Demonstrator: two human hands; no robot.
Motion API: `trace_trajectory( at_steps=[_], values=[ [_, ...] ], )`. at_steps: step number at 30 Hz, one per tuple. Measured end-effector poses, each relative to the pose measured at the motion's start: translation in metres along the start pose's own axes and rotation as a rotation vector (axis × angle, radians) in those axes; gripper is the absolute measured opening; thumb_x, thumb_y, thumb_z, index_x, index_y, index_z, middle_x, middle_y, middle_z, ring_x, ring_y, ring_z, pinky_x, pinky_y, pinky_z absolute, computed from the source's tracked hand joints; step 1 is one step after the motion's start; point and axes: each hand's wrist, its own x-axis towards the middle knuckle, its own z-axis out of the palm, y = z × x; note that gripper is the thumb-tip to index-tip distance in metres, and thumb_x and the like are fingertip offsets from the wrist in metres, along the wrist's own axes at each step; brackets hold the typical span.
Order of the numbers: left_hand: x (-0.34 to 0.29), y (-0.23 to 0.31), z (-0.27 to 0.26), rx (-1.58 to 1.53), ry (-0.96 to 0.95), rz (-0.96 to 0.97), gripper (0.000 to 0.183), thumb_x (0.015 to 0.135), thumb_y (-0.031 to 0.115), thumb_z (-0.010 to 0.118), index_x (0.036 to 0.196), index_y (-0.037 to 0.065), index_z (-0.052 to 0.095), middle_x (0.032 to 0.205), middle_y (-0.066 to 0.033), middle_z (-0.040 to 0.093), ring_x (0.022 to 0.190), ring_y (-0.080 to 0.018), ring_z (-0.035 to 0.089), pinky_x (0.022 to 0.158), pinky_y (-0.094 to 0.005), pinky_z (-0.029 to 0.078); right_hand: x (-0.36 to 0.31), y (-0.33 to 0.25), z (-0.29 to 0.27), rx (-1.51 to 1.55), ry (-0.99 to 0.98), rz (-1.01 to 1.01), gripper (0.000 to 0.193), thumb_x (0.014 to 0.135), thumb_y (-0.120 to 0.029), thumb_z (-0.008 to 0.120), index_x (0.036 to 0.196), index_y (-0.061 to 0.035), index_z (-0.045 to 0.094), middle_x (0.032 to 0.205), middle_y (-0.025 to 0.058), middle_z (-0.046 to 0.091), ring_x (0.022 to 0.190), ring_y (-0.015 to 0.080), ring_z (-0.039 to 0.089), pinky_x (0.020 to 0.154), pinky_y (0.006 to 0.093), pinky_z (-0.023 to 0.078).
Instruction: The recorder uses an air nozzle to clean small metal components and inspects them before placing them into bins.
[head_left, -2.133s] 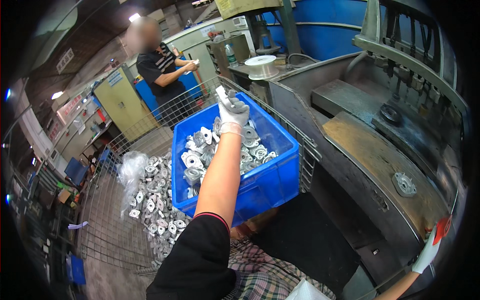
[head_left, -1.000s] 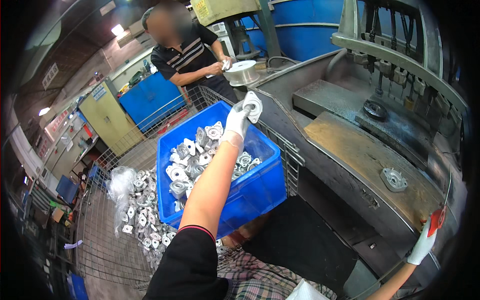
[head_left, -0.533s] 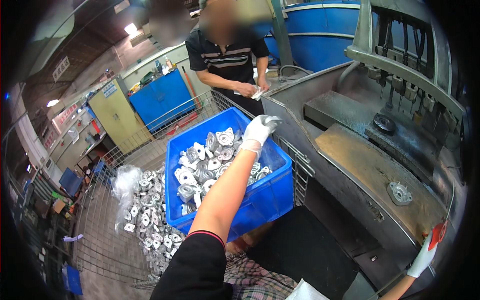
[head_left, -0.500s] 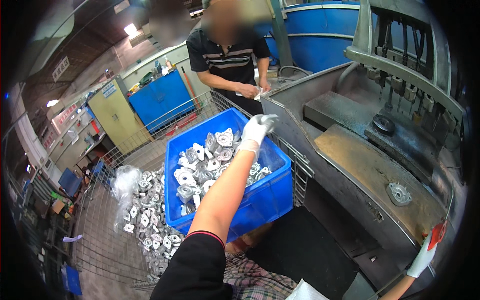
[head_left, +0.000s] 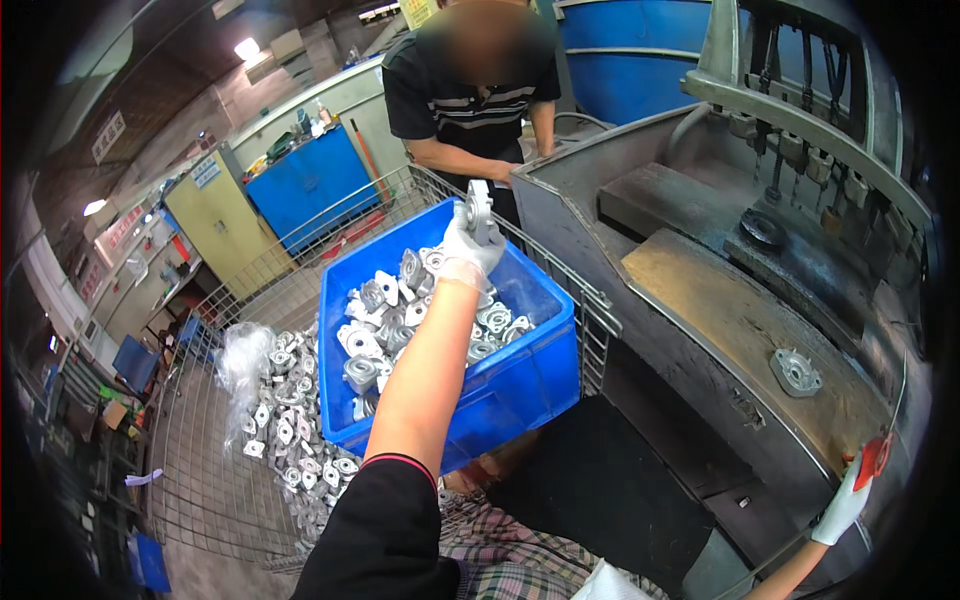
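Observation:
My left hand (head_left: 468, 250), in a white glove, is raised over the far part of a blue plastic bin (head_left: 530, 390). Its fingers are closed round a grey metal casting (head_left: 480, 207). Many similar flanged castings (head_left: 360, 340) lie loose in the bin beneath my forearm. At the lower right, my gloved right hand (head_left: 843, 508) grips a red tool (head_left: 874, 460) from which a thin rod seems to rise. Left of that tool, a single casting (head_left: 796, 371) rests on the machine's tan worktop (head_left: 700, 285).
The bin sits on a wire cage (head_left: 200, 470) holding more castings (head_left: 300, 440) and a clear plastic bag (head_left: 243, 360). A machine with vertical spindles (head_left: 775, 170) and a round black fixture (head_left: 763, 228) stands right. Across the cage, another person (head_left: 475, 110) leans near the machine's edge.
My left hand has drawn back leftward over the bin, and a casting now shows upright in its fingers. The other person has leaned closer. My right hand has barely moved.

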Motion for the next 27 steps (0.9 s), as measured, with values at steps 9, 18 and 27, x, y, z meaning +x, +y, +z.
trace_trajectory(
  at_steps=[9,18,27],
  values=[
    [-0.013,-0.013,0.016,0.108,0.098,0.025,0.029,0.089,0.046,0.060,0.089,0.018,0.064,0.066,0.0029,0.058,0.058,-0.0157,0.053,0.048,-0.0295,0.041,-0.001,0.005,0.002,-0.007,0.048,-0.061,0.033,0.098,-0.023,0.053,0.119,0.0020,0.059,0.097,0.0055,0.064,0.088,0.0113,0.055,0.085,0.0253,0.040],
    [-0.010,-0.012,0.012,0.159,0.022,0.002,0.028,0.086,0.048,0.063,0.087,0.020,0.066,0.066,0.0035,0.058,0.061,-0.0154,0.052,0.050,-0.0287,0.037,-0.002,0.008,0.001,-0.020,0.017,-0.075,0.035,0.098,-0.021,0.053,0.123,0.0021,0.057,0.102,0.0080,0.065,0.095,0.0148,0.058,0.091,0.0281,0.040],
    [0.006,-0.018,0.002,0.397,-0.198,0.120,0.039,0.090,0.039,0.063,0.113,0.008,0.062,0.105,-0.0060,0.068,0.094,-0.0197,0.064,0.081,-0.0343,0.049,-0.004,0.009,0.002,-0.015,0.016,-0.104,0.036,0.098,-0.019,0.051,0.128,0.0002,0.055,0.106,0.0102,0.065,0.097,0.0169,0.060,0.092,0.0300,0.041]
  ],
)
